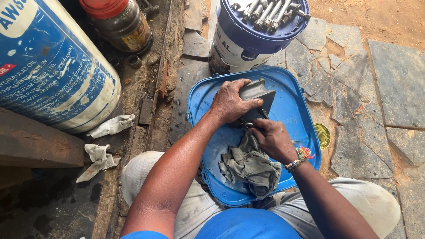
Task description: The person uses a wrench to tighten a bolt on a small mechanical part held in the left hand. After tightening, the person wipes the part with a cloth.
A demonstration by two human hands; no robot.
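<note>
Your left hand (230, 104) wraps over a grey metal block (256, 95), fingers closed on it, above the blue tray (292, 110). Your right hand (272, 139) is curled around a small dark fitting under the block, mostly hidden by your fingers. A grey rag (250, 168) lies in the tray below. The bucket of tools (248, 37) is cut off at the top edge.

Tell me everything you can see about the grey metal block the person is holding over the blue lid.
The grey metal block is a dull, dark grey, chunky part with flat faces and a raised rim along its top edge. Dark studs or bolts stick out of its near side. It is held tilted above the blue plastic lid. The left hand grips it from the side, and the right hand works at the studs beneath, next to a crumpled grey-green rag. Its underside is hidden.
</note>
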